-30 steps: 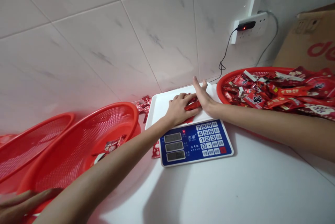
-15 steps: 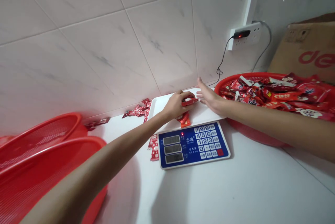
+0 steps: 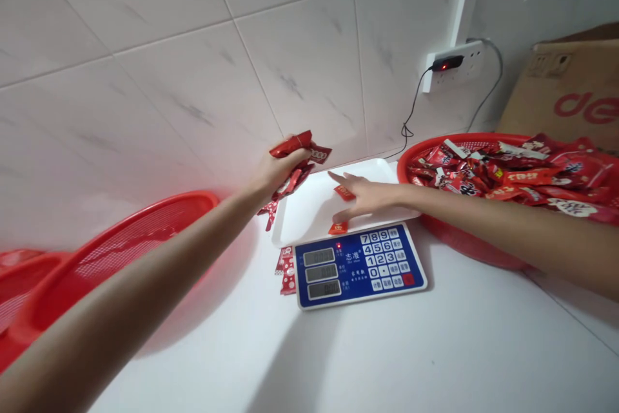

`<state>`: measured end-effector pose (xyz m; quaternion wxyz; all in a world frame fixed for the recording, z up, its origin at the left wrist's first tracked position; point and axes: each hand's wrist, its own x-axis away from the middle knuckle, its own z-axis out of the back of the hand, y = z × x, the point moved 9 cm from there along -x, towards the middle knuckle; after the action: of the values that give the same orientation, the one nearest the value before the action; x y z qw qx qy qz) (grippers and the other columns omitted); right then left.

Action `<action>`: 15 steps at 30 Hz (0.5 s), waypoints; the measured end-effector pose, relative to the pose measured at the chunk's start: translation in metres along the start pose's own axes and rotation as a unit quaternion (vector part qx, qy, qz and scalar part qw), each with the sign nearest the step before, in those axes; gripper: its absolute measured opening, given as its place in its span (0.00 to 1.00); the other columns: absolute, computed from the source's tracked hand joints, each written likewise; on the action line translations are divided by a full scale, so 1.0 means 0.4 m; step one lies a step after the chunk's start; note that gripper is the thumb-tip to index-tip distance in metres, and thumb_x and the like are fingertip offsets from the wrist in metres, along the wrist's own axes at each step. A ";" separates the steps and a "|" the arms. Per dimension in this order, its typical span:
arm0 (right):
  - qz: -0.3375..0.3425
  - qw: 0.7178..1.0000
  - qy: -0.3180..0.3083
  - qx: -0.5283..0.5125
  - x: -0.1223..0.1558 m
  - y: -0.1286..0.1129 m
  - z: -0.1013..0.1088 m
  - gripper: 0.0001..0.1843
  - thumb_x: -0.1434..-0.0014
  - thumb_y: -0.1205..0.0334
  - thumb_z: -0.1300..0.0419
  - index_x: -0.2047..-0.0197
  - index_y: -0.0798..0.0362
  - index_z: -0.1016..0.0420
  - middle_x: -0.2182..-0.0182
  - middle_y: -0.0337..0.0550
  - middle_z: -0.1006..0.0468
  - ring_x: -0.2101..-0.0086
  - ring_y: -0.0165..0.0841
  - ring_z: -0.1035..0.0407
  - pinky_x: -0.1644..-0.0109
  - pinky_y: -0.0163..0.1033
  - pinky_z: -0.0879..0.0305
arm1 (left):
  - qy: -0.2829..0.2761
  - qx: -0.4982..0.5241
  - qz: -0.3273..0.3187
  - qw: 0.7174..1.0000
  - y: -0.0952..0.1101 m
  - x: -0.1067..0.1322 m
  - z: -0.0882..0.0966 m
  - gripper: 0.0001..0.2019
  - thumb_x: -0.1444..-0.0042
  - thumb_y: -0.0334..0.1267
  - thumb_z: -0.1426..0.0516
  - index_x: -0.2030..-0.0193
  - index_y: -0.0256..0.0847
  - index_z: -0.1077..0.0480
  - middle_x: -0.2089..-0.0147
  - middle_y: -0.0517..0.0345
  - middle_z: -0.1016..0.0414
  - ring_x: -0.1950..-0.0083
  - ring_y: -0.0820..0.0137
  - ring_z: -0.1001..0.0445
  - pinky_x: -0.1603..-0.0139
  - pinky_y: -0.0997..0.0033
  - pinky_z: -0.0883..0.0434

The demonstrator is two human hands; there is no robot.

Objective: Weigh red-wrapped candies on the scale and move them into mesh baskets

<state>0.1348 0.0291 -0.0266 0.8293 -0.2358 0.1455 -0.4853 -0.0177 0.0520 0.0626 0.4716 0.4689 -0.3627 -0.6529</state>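
White table (image 3: 387,352) under scale (image 3: 355,271). Left hand (image 3: 278,171), at scale's back left, clenches packets (image 3: 294,142); right hand (image 3: 366,196), spread, empty, overlies loose packets (image 3: 339,228). Gathering, apparently; next calls for closing right fingers.

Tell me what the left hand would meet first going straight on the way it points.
Probably the tiled wall: the left hand, gripping red packets, points forward and rightward toward it. How much gap lies between is unclear from this one view.

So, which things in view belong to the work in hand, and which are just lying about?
In use:
- red packets in left hand
- scale, under right hand
- red baskets, probably

Seemingly just about:
- cardboard box
- dotted packets left of scale
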 end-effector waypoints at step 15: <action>0.029 0.995 -0.020 0.096 -0.010 -0.129 -0.066 0.10 0.30 0.60 0.45 0.54 0.57 0.29 0.63 0.53 0.23 0.65 0.38 0.31 0.62 0.41 0.41 | -0.033 -0.309 0.223 0.924 -0.157 0.281 0.400 0.15 0.44 0.47 0.40 0.54 0.41 0.28 0.58 0.54 0.15 0.86 0.80 0.42 0.85 0.81 0.50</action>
<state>0.0823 0.0045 -0.0214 0.8644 -0.1610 0.0885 -0.4680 -0.2007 -0.0319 0.0223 0.7138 0.1852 -0.2540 -0.6259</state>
